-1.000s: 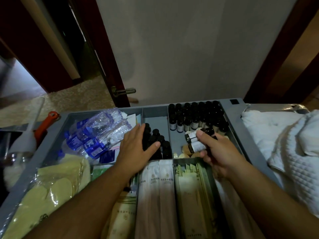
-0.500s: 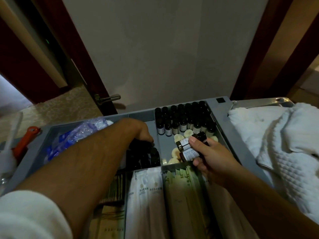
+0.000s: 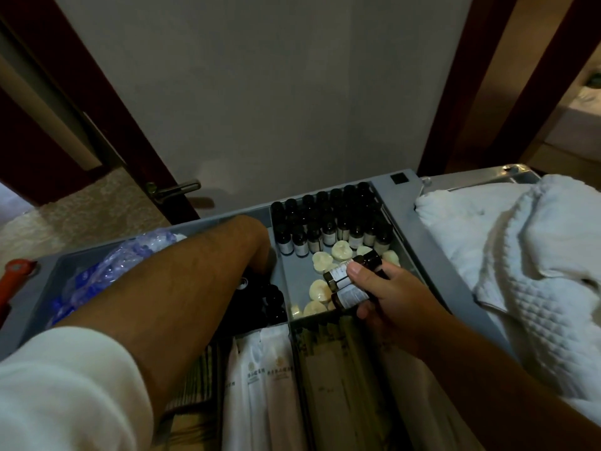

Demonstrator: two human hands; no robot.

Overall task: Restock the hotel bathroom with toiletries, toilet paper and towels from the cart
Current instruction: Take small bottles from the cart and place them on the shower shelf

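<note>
Grey cart tray (image 3: 422,242), divided into compartments, set against a pale wall.
White quilted towels (image 3: 520,271), heaped just right of the tray.
Left hand (image 3: 260,242), bare forearm from a white sleeve (image 3: 65,385), reaching down into the middle compartment among dark bottles (image 3: 273,301); fingers hidden, grip cannot be told.
Right hand (image 3: 390,297), above the right rear compartment's near edge, fingers closed around two small amber bottles (image 3: 348,281) with white labels, lying sideways.
Wrapped water bottles (image 3: 107,271), left compartment.
White sachets (image 3: 260,385), front compartment.
Upright amber bottles (image 3: 328,219), rows at the back of the right rear compartment.
Round cream soaps (image 3: 320,260), loose on that compartment's floor.
</note>
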